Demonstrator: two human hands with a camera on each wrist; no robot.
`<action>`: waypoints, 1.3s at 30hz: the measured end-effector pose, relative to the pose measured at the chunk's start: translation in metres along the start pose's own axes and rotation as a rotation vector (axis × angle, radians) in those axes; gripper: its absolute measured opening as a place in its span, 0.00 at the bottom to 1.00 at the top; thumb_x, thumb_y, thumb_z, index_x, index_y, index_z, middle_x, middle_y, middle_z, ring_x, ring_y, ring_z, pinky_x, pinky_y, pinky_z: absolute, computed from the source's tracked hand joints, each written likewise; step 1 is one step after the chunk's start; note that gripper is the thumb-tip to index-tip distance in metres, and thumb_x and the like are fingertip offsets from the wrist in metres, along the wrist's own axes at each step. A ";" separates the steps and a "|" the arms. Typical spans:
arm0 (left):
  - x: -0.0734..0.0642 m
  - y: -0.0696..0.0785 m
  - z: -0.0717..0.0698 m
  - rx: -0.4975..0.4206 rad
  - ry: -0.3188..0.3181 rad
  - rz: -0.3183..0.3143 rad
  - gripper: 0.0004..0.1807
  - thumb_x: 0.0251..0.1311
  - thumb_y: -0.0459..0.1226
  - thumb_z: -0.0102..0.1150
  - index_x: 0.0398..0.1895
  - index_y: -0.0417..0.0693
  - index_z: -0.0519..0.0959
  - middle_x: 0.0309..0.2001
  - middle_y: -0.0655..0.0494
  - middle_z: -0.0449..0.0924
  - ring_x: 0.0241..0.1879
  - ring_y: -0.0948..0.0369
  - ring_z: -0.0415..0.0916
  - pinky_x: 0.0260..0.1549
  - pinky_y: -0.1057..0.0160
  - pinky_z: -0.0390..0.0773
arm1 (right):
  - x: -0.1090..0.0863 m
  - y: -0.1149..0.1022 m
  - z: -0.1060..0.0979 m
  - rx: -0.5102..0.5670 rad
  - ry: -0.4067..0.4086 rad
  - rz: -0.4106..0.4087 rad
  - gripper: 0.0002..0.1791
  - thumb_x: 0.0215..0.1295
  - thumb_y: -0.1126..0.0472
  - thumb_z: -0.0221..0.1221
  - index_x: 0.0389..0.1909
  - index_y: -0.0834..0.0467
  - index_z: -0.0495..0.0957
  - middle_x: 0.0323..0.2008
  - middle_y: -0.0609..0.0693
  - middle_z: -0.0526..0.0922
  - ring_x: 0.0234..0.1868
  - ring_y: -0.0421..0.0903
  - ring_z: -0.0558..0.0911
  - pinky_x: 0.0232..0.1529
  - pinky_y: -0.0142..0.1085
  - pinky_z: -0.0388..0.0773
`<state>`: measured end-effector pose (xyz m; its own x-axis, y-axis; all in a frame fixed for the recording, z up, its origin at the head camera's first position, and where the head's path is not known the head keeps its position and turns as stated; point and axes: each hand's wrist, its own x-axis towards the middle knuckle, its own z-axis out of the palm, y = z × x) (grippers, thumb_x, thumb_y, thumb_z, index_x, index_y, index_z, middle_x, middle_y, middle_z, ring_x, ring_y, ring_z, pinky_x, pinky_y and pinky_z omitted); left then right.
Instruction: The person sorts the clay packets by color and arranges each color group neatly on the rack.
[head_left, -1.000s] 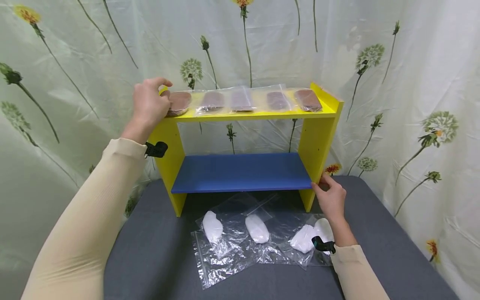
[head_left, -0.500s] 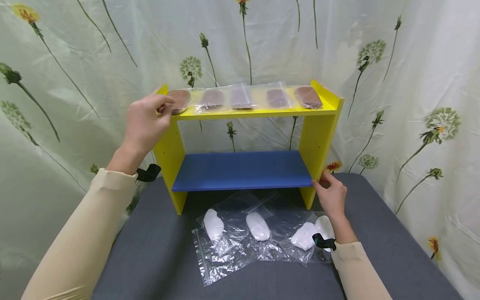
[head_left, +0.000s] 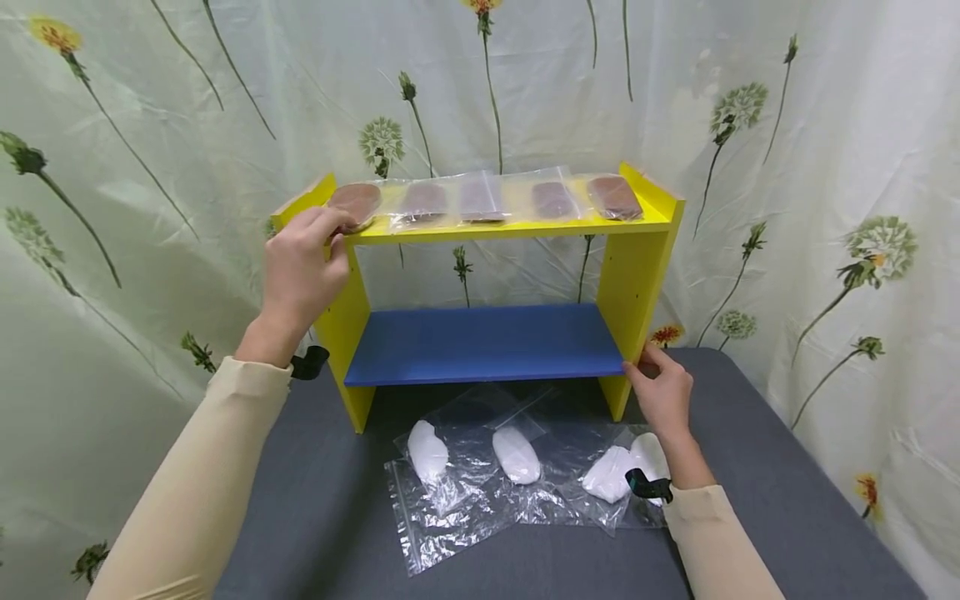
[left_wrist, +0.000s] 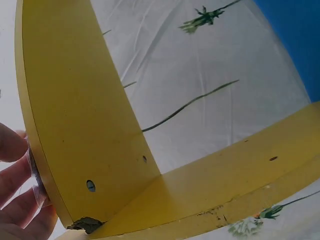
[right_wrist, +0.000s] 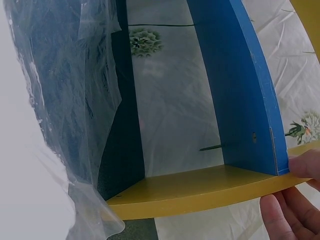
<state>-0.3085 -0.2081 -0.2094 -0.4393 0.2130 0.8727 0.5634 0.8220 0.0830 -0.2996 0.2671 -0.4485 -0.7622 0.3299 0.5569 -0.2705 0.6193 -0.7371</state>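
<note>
A yellow shelf unit (head_left: 645, 279) with a blue middle shelf (head_left: 487, 337) stands on the table. My left hand (head_left: 300, 271) is at the front left corner of its top board, fingertips on the near edge of a clear zip bag holding a flat brown oval piece (head_left: 356, 202). The left wrist view shows the fingers (left_wrist: 20, 202) against clear plastic beside the yellow edge. Low on the right side, my right hand (head_left: 663, 392) grips the yellow panel, thumb (right_wrist: 305, 164) at the blue shelf's corner and fingers round the panel's edge. The palm sides are mostly hidden.
Several more bagged flat brownish pieces (head_left: 553, 200) lie in a row along the top board. Clear bags with white lumps (head_left: 516, 457) lie on the grey table (head_left: 330, 533) before the unit. A floral curtain (head_left: 555, 92) hangs behind.
My left hand came down and forward from the left top corner to the bag's front edge, uncovering the left end panel. The right hand kept its hold on the unit.
</note>
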 end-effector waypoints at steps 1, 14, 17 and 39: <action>-0.001 0.000 0.001 0.001 0.003 -0.003 0.11 0.64 0.26 0.54 0.43 0.41 0.84 0.42 0.46 0.84 0.42 0.49 0.79 0.38 0.47 0.78 | 0.000 0.000 0.000 -0.003 0.000 -0.001 0.21 0.63 0.60 0.70 0.58 0.52 0.84 0.41 0.52 0.88 0.42 0.49 0.84 0.32 0.24 0.73; -0.008 0.002 -0.007 -0.080 0.054 -0.030 0.16 0.64 0.25 0.54 0.50 0.42 0.86 0.57 0.48 0.82 0.60 0.50 0.77 0.52 0.46 0.78 | 0.001 0.001 -0.002 -0.003 0.008 -0.014 0.22 0.63 0.61 0.70 0.58 0.53 0.84 0.41 0.54 0.88 0.43 0.50 0.85 0.34 0.23 0.73; -0.022 -0.001 -0.012 -0.121 0.206 -0.056 0.17 0.61 0.22 0.56 0.51 0.40 0.86 0.57 0.48 0.82 0.60 0.51 0.77 0.53 0.51 0.78 | 0.000 0.001 -0.002 -0.006 0.010 -0.012 0.21 0.62 0.60 0.70 0.57 0.53 0.84 0.41 0.53 0.89 0.43 0.49 0.85 0.34 0.23 0.73; -0.179 -0.027 0.071 -0.525 0.389 -0.675 0.25 0.62 0.32 0.68 0.64 0.54 0.79 0.56 0.53 0.82 0.56 0.56 0.79 0.55 0.57 0.79 | 0.001 -0.001 0.001 -0.009 0.004 0.009 0.21 0.63 0.59 0.70 0.58 0.49 0.84 0.40 0.51 0.89 0.43 0.47 0.85 0.36 0.28 0.74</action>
<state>-0.2950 -0.2304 -0.4020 -0.5774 -0.4913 0.6521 0.5596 0.3435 0.7542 -0.3006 0.2660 -0.4483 -0.7626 0.3382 0.5515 -0.2584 0.6223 -0.7389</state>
